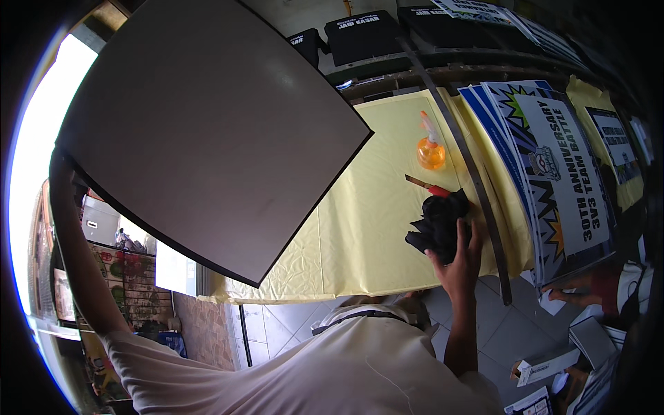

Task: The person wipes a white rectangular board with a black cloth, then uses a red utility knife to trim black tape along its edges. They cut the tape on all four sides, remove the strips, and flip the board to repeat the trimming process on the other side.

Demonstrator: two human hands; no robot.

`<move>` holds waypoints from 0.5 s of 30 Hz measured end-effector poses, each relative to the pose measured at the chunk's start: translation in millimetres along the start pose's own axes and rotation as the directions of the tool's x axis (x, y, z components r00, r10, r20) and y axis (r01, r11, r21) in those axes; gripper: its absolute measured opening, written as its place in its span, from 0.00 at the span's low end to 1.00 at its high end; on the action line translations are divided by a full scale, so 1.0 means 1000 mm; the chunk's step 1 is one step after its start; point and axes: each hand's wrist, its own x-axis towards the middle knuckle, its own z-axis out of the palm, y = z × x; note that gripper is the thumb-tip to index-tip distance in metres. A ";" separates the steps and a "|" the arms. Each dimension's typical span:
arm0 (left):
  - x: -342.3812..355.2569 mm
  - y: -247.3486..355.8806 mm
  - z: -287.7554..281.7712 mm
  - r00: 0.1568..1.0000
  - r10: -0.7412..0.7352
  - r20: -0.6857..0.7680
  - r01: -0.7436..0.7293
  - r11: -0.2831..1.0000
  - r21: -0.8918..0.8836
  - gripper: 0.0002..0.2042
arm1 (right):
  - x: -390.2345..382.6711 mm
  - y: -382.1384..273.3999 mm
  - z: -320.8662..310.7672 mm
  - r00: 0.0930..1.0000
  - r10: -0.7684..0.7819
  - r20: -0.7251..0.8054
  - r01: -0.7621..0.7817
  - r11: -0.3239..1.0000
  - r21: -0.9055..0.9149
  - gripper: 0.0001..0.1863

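Board (214,138) stood tilted over yellow table (373,256); L hand (61,159) at its L corner, fingers hidden, couldn't tell. R hand (458,266): thumb & fingers apart, cloth (437,223) betw. Risks: one-handed hold might slip; dragged cloth might catch adj. knife (437,190). Board's near corner pointed at wearer; long axis approx. upper L–lower R.

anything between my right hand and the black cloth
Nothing visible: your right hand is right up against the black cloth. The red cutter and orange spray bottle are on the cloth's far side.
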 end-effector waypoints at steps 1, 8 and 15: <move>-0.008 -0.034 -0.015 0.999 -0.053 0.012 0.054 0.996 -0.069 0.23 | 0.002 -0.006 0.010 0.999 -0.046 0.019 0.047 0.999 -0.017 0.51; -0.066 -0.136 -0.002 0.996 -0.080 -0.047 0.064 0.958 -0.281 0.22 | 0.004 0.031 0.094 0.991 0.043 0.127 -0.023 0.987 -0.156 0.36; -0.107 -0.064 0.032 0.982 -0.017 -0.187 -0.024 0.976 -0.216 0.20 | 0.021 0.015 0.088 1.000 -0.017 -0.012 0.016 0.995 -0.096 0.27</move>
